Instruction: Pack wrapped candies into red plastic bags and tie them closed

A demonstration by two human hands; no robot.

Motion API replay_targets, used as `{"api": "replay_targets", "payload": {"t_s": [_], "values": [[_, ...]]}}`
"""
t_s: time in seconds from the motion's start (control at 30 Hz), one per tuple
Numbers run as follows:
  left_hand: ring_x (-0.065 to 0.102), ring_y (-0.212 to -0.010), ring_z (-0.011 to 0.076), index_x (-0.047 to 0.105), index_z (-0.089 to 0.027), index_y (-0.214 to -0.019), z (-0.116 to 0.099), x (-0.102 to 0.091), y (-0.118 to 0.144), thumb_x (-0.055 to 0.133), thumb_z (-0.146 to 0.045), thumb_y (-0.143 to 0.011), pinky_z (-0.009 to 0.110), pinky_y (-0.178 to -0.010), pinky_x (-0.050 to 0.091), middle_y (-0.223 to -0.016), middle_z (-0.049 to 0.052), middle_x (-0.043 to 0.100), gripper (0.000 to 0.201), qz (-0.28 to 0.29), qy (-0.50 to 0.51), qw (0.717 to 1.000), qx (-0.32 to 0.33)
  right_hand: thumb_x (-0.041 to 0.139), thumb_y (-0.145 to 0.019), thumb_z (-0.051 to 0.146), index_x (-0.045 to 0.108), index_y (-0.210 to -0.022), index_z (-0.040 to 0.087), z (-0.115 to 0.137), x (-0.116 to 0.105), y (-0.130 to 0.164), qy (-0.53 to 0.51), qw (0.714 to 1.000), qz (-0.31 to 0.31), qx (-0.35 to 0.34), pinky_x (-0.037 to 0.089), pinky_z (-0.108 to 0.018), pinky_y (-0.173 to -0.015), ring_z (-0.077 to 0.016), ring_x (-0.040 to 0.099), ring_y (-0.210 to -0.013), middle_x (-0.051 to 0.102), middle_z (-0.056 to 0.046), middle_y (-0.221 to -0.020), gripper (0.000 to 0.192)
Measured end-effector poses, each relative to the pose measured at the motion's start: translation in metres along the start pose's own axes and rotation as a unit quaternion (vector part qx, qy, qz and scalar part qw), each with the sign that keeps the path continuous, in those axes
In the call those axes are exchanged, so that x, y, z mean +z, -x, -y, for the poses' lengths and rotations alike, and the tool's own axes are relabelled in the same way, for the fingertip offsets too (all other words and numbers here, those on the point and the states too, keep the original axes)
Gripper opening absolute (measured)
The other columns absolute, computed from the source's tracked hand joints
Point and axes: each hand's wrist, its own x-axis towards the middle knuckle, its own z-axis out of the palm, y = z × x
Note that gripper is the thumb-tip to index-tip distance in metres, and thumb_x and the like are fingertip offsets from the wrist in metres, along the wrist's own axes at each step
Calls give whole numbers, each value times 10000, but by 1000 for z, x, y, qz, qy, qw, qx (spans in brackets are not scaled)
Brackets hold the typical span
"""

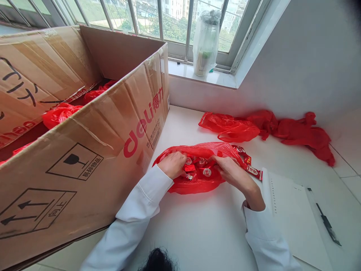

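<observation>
Head view looked down at a red plastic bag [197,182] that lay on the white table [203,229], just in front of the person and beside the big cardboard box [84,150]. The left hand [172,164] had its fingers curled shut on the bag's left rim, and the right hand [232,171] pinched the right rim in closed fingers, so the mouth was held spread between them. Small red-and-white packets [201,167] showed inside the opening, and a strip of the same packets [249,165] trailed out past the right hand onto the table.

To do this well, both grips seemed best kept near the edge of the film, pulling gently apart rather than upward, since thin plastic of that kind would likely tear or slip. The trailing strip looked apt to catch under the right wrist.

More red bags [229,128] lay crumpled well apart by the wall, and others sat inside the box. A sheet of white paper [290,214] and a dark pen [328,226] rested on the table to the right, near the right sleeve. A jar wrapped in clear plastic [205,41] stood on the windowsill.
</observation>
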Motion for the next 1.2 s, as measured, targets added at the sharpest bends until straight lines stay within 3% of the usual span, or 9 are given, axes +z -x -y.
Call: {"api": "replay_targets", "payload": {"t_s": [0.27,0.53,0.7,0.77,0.83,0.9,0.97,1.07,1.2], "values": [[619,-925,194,599,-132,-1069,-3,2,-7,599,-416,-887,385,-804,531,-1058,78,629,338,-4,6,1000,-4,338,-846,70,653,-1028,217,-1,-4,-1,-23,998,52,-20,406,-246,-566,-141,583,-664,690,-21,-855,393],[606,-939,194,596,-130,-1041,1,1,-7,621,-345,-876,383,-815,521,-1073,73,616,272,-20,-3,1000,12,551,-854,152,601,-748,186,28,0,4,26,998,30,-54,413,-296,-688,-201,564,-841,653,-37,-828,122],[608,-870,202,560,-123,-910,9,-3,-10,654,-174,-781,331,-762,492,-959,80,630,168,-28,5,999,44,592,-901,232,553,-834,191,54,-36,39,50,987,23,-151,402,-289,-688,-190,522,-881,654,-22,-875,87],[610,-867,224,529,-141,-865,10,-3,-11,637,-145,-756,315,-734,474,-945,93,633,154,-31,18,998,52,571,-923,248,544,-864,192,55,-59,58,0,972,51,-230,411,-274,-749,-155,524,-841,660,-1,-870,85],[611,-863,231,498,-158,-851,8,-3,-10,608,-128,-754,297,-707,457,-932,92,634,149,-29,32,998,53,538,-941,238,549,-886,200,46,-79,76,-75,962,71,-253,415,-235,-754,-128,533,-821,661,13,-876,69],[612,-858,229,479,-163,-888,5,-3,-10,588,-108,-743,278,-685,443,-920,86,635,189,-25,45,997,50,532,-938,251,565,-873,211,27,-94,89,-119,976,36,-176,415,-223,-723,-124,548,-796,654,15,-858,83],[613,-835,226,471,-166,-929,3,-2,-9,587,-112,-730,267,-658,428,-901,83,636,237,-23,55,997,46,526,-924,284,581,-829,224,2,-101,96,-110,993,-31,-20,404,-239,-678,-134,554,-748,648,14,-821,125],[601,-771,226,489,-169,-901,1,0,-9,609,-139,-716,277,-624,410,-847,79,629,222,-21,60,997,45,522,-869,356,610,-778,235,-37,-100,92,-57,978,-52,191,372,-261,-601,-167,561,-738,646,2,-770,175],[593,-805,213,542,-145,-921,3,4,-10,660,-175,-737,309,-698,448,-870,64,620,221,-31,72,995,55,578,-772,344,677,-758,229,-76,-87,71,-42,970,-9,239,405,-280,-628,-198,599,-760,666,-17,-740,153]]}}
